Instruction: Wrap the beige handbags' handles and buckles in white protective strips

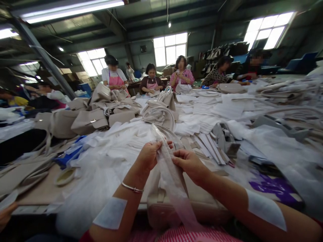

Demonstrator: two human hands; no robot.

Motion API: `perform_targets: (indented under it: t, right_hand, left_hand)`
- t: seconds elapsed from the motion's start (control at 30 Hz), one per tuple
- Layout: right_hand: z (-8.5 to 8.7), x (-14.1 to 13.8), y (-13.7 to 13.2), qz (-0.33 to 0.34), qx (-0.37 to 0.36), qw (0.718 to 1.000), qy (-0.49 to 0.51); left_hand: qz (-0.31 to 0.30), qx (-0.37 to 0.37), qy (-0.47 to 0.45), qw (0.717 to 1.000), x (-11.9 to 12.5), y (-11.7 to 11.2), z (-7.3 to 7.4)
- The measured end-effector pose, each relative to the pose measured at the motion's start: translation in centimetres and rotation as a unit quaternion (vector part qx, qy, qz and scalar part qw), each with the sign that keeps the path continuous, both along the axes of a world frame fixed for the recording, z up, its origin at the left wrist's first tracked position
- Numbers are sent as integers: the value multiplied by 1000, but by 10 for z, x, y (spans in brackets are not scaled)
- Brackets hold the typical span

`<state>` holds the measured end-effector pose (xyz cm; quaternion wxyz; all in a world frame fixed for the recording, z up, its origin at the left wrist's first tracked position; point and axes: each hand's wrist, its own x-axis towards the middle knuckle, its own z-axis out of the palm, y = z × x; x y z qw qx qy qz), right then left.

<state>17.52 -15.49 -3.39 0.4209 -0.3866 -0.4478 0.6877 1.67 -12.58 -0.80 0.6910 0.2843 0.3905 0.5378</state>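
Note:
My left hand point(150, 155) and my right hand point(188, 164) are raised over the table's near edge, both pinching one long strip of thin white wrapping sheet point(171, 181). The strip runs from above my left fingers down toward my lap. Part of a beige strap shows along its right side; how far the sheet goes round it I cannot tell. Below and behind the strip lies a beige handbag point(202, 196) at the table edge, partly covered by the sheet and my right forearm. White patches are on both my forearms.
Beige handbags point(89, 119) are piled at the left, with coiled straps point(158, 114) in the centre. White sheets point(108, 168) spread over the table. A grey tape dispenser point(224, 137) stands right, near purple plastic point(274, 186). Several people work across the table.

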Motion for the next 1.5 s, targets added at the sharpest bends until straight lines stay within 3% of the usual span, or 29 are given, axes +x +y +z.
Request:
perform_targets:
  t: [0.1,0.2,0.3,0.43,0.53,0.6,0.7,0.8,0.9,1.0,1.13,1.23,1.37,1.5]
  right_hand:
    - [-3,0,-2,-41,66,997,-13]
    - [-5,1,-7,-105,192,971,-99]
    - [-4,0,-15,-56,257,944,-198]
    - [1,-9,-24,-12,218,966,-140]
    - [8,-6,-24,-39,194,979,-54]
    - [13,1,-22,-66,186,980,-20]
    - [12,10,-18,-95,156,983,-16]
    - [6,10,-14,-102,158,979,-73]
    - [1,6,-7,-100,183,966,-152]
    - [-2,7,-2,-81,157,968,-178]
    - [2,9,0,8,55,996,-76]
    - [11,9,7,47,9,998,31]
    - [26,13,31,-39,41,993,106]
    - [35,18,47,-84,76,992,50]
  left_hand:
    - [32,7,-9,999,2,-1,1]
    - [83,34,-11,996,8,-1,-1]
    - [133,59,-3,989,16,-6,-2]
    - [119,71,16,990,19,-19,0]
    - [57,44,-12,997,6,-23,3]
    - [57,10,-44,997,-6,-23,5]
    - [86,-52,-25,995,-12,-21,5]
    - [39,-79,9,996,-1,-19,4]
    - [-20,-37,38,998,18,-13,5]
    - [-23,25,64,997,33,-2,9]
    - [13,53,81,995,45,10,17]
    - [-4,95,100,990,45,9,22]
    - [-100,123,83,984,33,-5,12]
    - [-194,43,109,974,25,-25,-11]
